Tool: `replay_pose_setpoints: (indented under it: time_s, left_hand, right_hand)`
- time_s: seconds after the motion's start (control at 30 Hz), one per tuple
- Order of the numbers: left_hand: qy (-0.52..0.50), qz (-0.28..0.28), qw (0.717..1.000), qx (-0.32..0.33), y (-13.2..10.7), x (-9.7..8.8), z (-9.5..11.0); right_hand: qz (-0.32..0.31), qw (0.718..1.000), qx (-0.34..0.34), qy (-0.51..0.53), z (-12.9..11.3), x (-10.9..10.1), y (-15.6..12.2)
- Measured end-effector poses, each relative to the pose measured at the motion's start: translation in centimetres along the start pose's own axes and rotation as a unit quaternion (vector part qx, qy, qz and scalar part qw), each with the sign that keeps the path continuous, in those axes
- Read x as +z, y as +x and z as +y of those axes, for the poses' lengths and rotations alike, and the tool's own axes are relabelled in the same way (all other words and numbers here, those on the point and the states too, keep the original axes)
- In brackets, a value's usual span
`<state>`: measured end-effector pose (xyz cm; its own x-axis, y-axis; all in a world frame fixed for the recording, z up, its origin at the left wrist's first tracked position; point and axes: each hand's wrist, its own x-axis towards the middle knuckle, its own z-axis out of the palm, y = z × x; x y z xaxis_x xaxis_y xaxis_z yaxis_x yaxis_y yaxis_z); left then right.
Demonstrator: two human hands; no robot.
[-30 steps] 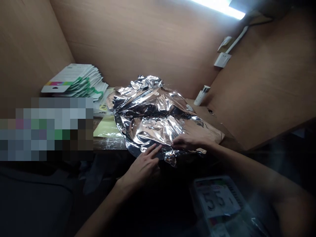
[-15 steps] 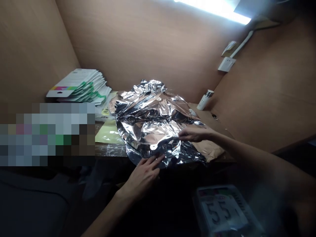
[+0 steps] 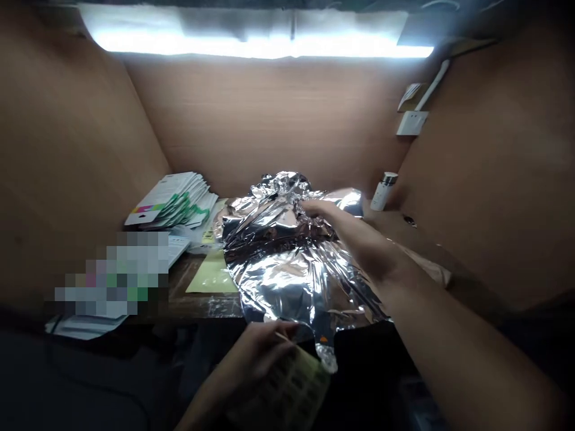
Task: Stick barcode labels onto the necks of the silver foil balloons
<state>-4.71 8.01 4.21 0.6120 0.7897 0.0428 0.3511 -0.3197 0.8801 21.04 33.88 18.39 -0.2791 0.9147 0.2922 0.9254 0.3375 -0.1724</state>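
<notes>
A crumpled silver foil sheet point(image 3: 287, 263) lies spread over the wooden desk point(image 3: 197, 302), and its near edge hangs over the desk's front. My right hand point(image 3: 335, 224) reaches across the foil to its far part with the fingers stretched out on it. Below the desk's front edge, my left hand point(image 3: 258, 359) is closed on a yellowish printed card point(image 3: 294, 383), held just under the hanging foil tip.
A fanned stack of white and green printed cards point(image 3: 173, 200) sits at the back left. A pale yellow sheet point(image 3: 211, 278) lies left of the foil. A small white bottle point(image 3: 384, 191) stands at the back right, below a wall socket point(image 3: 411, 123). Brown partition walls enclose the desk.
My right hand moved from the foil's near edge to its far part. My left hand came off the foil, dropped below the desk edge and now holds a card. The view tilted up.
</notes>
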Motion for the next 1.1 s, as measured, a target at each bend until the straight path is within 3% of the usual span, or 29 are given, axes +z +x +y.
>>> replay_pose_setpoints:
  time_s: [0.1,0.17,0.23,0.3,0.37,0.47,0.57,0.67,0.73,0.8,0.87,0.97,1.03,1.1]
  left_hand:
    - [-0.107,0.166,0.977,-0.082,-1.3,-2.2,1.0]
    - [-0.143,0.222,0.959,-0.1,-1.6,-3.0,1.0]
    - [-0.158,0.243,0.951,-0.104,-1.4,-3.1,0.8]
    - [-0.156,0.252,0.95,-0.099,-1.0,-2.6,0.4]
    - [-0.153,0.251,0.952,-0.091,-0.7,-1.9,0.2]
    - [-0.166,0.231,0.955,-0.084,-0.6,-1.0,0.1]
    - [-0.181,0.214,0.956,-0.082,-0.9,-0.3,0.3]
    - [-0.187,0.21,0.955,-0.088,-1.4,0.2,0.2]
    - [-0.176,0.207,0.957,-0.099,-1.9,0.3,-0.2]
    - [-0.157,0.203,0.96,-0.113,-2.6,0.3,-1.0]
    - [-0.14,0.196,0.962,-0.128,-3.4,0.0,-1.7]
    - [-0.125,0.19,0.963,-0.144,-4.4,-0.5,-2.5]
    - [-0.125,0.185,0.964,-0.146,-4.7,-0.7,-2.8]
    - [-0.13,0.177,0.965,-0.142,-4.8,-0.7,-2.8]
  right_hand:
    - [0.021,0.999,0.025,0.007,-1.1,0.4,-3.3]
    - [-0.013,0.998,-0.003,0.056,-2.2,0.6,-7.6]
    - [-0.12,0.967,-0.078,0.212,-3.7,1.1,-13.3]
    - [-0.164,0.931,-0.119,0.304,-5.4,2.0,-19.2]
    - [-0.125,0.925,-0.142,0.329,-6.9,3.5,-23.8]
    - [-0.021,0.943,-0.157,0.291,-7.7,5.8,-27.7]
    - [0.059,0.953,-0.201,0.219,-7.6,7.2,-29.2]
    - [0.098,0.951,-0.227,0.184,-7.8,7.4,-30.4]
    - [0.113,0.946,-0.178,0.244,-8.0,7.1,-31.1]
    - [0.112,0.932,-0.068,0.339,-7.8,6.4,-31.3]
    - [0.039,0.914,0.031,0.403,-7.2,5.7,-31.1]
    - [-0.122,0.911,0.06,0.39,-6.0,5.3,-30.3]
    - [-0.159,0.923,0.058,0.346,-5.6,5.9,-29.8]
    - [-0.147,0.945,0.054,0.289,-5.6,7.0,-29.4]
